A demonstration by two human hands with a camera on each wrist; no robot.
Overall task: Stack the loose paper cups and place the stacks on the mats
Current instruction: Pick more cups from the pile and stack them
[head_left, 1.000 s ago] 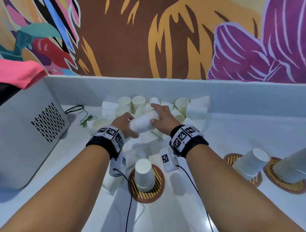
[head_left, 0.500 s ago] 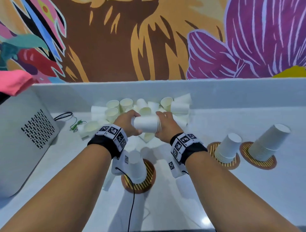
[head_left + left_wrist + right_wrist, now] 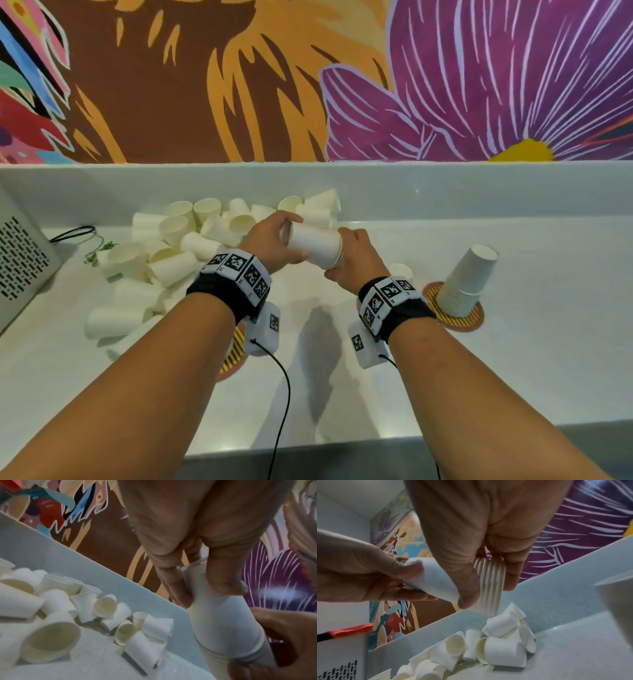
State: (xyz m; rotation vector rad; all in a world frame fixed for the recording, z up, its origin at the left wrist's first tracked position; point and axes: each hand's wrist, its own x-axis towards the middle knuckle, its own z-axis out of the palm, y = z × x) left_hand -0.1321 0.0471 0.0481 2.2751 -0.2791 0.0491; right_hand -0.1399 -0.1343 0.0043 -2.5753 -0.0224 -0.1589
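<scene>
Both hands hold one stack of white paper cups (image 3: 317, 245) sideways in the air above the white counter. My left hand (image 3: 274, 240) grips its closed bottom end (image 3: 205, 588). My right hand (image 3: 349, 257) grips the ribbed rim end (image 3: 489, 582). A pile of loose cups (image 3: 191, 240) lies at the back left (image 3: 68, 608), also in the right wrist view (image 3: 488, 646). A tall upside-down stack (image 3: 467, 281) stands on a striped mat (image 3: 472, 317) at the right. Another mat (image 3: 234, 356) peeks out under my left wrist. A cup top (image 3: 400, 270) shows beside my right wrist.
A grey perforated box (image 3: 20, 260) stands at the far left with a black cable (image 3: 73, 233) and green wire behind it. A low white wall (image 3: 445, 192) backs the counter under a painted mural. The counter's front edge (image 3: 308, 445) is near me.
The cup stack has risen off the pile and moved right with both hands, now held level in the air. The view has shifted rightward.
</scene>
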